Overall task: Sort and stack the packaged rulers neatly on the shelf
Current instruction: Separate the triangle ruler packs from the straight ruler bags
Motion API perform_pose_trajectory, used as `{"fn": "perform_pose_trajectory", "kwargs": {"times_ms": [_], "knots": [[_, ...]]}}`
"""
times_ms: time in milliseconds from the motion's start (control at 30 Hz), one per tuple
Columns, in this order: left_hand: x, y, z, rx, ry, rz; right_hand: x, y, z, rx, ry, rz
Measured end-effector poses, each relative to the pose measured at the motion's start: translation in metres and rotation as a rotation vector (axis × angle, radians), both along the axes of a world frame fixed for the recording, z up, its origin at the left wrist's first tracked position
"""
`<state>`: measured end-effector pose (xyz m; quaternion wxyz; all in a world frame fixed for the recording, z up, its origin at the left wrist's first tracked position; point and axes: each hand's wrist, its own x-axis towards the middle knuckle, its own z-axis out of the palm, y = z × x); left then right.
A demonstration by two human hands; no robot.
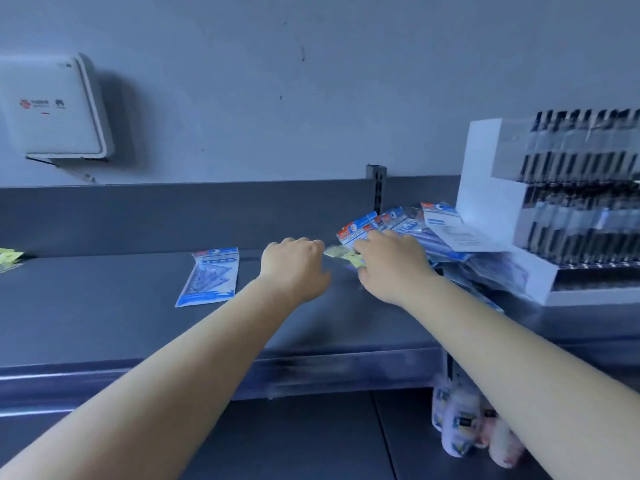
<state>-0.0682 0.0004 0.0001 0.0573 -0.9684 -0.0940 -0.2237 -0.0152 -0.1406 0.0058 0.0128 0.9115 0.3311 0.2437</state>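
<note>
On the wall at the far left a white box (52, 105) is mounted above the dark shelf (104, 334). One packaged ruler (210, 276) is laid flat on the shelf, alone, to the left of the left hand (294, 265) and apart from it. Its long axis runs from the front edge of the shelf toward the back wall, slightly tilted, and the printed header end is pointed to the wall. The left hand is held above the shelf with the forearm stretched forward; the back of the hand is turned up and the fingers are curled down, and nothing is seen in them. Just to its right, the right hand (391, 265) is stretched forward in the same way, palm down, and is placed on the near edge of a loose pile of packaged rulers (408, 226). The fingers are hidden behind the hand, so it cannot be told whether a package is gripped. A small yellow tag (341, 252) is seen between the two hands, near the right fingertips. The pile is spread like a fan, its header ends pointed up and to the back, and it is leaned against a white display rack (491, 202) filled with dark pens at the right end of the shelf. Below the shelf, under the right forearm, some small bottles (460, 427) are seen.
</note>
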Motion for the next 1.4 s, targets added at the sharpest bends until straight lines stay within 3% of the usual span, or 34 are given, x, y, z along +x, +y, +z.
{"fn": "perform_pose_trajectory", "kwargs": {"times_ms": [433, 633, 900, 1167, 1400], "knots": [[0.07, -0.079, 0.005, -0.344, 0.088, -0.077, 0.076, -0.115, 0.006, 0.25, 0.184, -0.145], [0.113, -0.089, 0.007, -0.465, 0.099, -0.098, 0.108, -0.115, 0.01, 0.156, 0.383, -0.257], [0.162, -0.075, 0.012, -0.594, 0.024, 0.024, 0.13, -0.101, 0.02, 0.273, 0.514, -0.288], [0.189, -0.059, 0.007, -0.744, -0.048, 0.012, 0.141, -0.097, 0.019, 0.429, 0.427, -0.256], [0.194, -0.064, 0.022, -1.008, -0.278, -0.249, 0.143, -0.105, 0.031, 0.795, 0.211, -0.124]]}}
